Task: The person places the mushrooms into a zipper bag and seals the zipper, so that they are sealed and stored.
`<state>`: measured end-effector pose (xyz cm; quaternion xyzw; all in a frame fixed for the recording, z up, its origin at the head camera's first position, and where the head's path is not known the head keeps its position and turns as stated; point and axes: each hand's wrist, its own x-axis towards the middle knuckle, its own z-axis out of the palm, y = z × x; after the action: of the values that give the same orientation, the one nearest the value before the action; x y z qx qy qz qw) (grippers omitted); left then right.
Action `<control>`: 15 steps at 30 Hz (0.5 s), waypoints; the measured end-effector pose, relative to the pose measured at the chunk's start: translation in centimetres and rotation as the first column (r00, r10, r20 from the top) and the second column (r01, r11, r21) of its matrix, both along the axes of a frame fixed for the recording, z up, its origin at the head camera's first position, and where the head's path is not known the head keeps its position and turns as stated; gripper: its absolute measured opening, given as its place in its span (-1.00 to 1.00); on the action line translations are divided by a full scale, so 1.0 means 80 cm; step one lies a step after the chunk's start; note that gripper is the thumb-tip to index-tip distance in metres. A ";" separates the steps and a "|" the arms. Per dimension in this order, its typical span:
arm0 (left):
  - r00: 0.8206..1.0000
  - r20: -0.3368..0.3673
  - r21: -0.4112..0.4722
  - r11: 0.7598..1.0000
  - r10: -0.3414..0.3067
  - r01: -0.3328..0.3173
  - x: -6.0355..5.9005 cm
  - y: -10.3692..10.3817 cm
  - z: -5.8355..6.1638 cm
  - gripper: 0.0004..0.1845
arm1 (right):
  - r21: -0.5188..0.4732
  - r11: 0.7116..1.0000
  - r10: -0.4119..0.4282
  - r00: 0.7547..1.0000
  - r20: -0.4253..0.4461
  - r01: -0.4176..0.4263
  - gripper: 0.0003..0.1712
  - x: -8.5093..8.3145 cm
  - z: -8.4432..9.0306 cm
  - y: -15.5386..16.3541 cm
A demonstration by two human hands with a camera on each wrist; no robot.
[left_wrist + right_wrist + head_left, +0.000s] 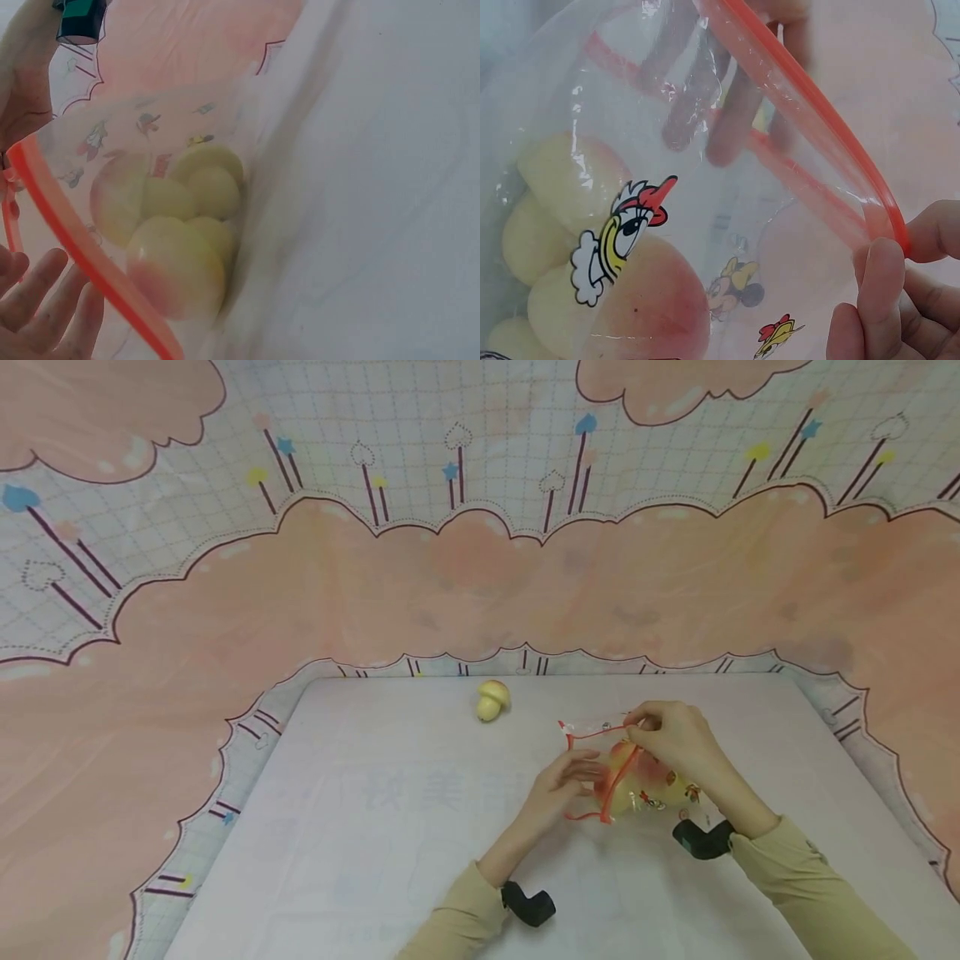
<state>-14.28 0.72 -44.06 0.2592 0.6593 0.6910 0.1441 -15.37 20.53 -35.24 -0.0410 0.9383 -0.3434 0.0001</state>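
Bag (637,777), thin, limp plastic, likely slippery and light, holds toy fruit. Right hand (675,739) pinches its orange zip rim (840,142), the firmest hold; left hand (562,781) touches the mouth, fingers straight.

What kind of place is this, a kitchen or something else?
Probably a staged tabletop set, not a kitchen: a white table ringed by a pink cartoon backdrop cloth, with toy-like mushrooms in a printed zip bag.

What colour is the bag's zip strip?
Orange-red zip strip on the clear bag; right wrist view shows it best.
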 end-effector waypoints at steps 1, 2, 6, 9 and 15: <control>1.000 -0.004 -0.010 1.000 0.000 -0.001 0.001 -0.003 0.004 -0.51 | -0.001 1.000 0.000 1.000 0.000 0.000 -0.77 0.000 0.000 0.000; 1.000 -0.004 -0.028 1.000 0.002 -0.003 0.001 -0.005 0.007 -0.52 | -0.002 1.000 -0.001 1.000 0.000 0.001 -0.77 0.000 0.000 0.000; 0.999 -0.020 -0.064 0.997 0.038 -0.040 0.001 -0.012 0.011 -0.55 | -0.005 1.000 -0.005 1.000 0.007 0.005 -0.77 0.001 0.000 0.000; 0.997 -0.033 -0.079 0.994 0.071 -0.074 -0.001 -0.018 0.011 -0.57 | -0.004 1.000 -0.009 1.000 0.012 0.009 -0.77 0.000 0.000 0.000; 0.992 -0.045 -0.095 0.988 0.116 -0.119 -0.007 -0.035 0.013 -0.60 | -0.010 1.000 -0.016 1.000 0.016 0.016 -0.77 0.000 0.001 0.001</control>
<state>-14.86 -2.10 -43.05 0.2262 0.7091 0.6599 0.1026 -15.39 20.59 -35.19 -0.0306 0.9367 -0.3487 0.0045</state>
